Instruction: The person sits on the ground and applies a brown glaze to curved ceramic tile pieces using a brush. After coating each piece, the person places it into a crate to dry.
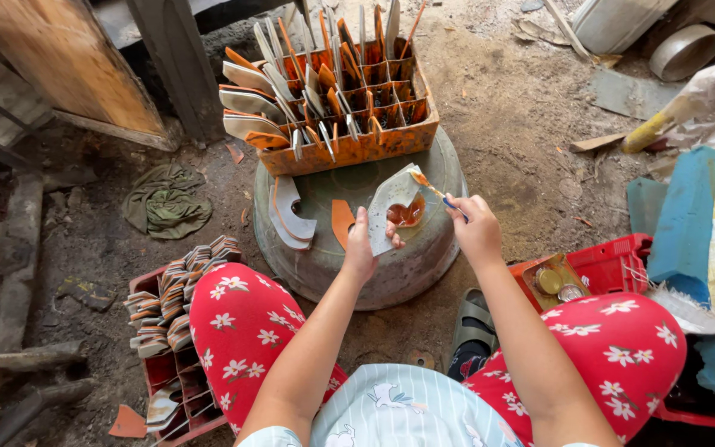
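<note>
My left hand (pixel 361 251) holds a pale curved blade-shaped piece (pixel 391 204) upright over an upturned grey metal basin (pixel 424 257). My right hand (pixel 475 230) grips a small brush (pixel 435 192) with a blue handle, its orange-stained tip touching the piece's upper edge. A small pool of orange paint (pixel 405 214) sits on the basin just behind the piece. Two more curved pieces (pixel 290 217) and an orange one (pixel 342 220) lie on the basin's left side.
An orange divided crate (pixel 349 145) full of upright painted pieces stands beyond the basin. A red crate (pixel 177 364) with stacked pieces sits by my left knee; another red crate (pixel 614 258) with small tins is on the right. A green rag (pixel 165 203) lies on the dirt floor.
</note>
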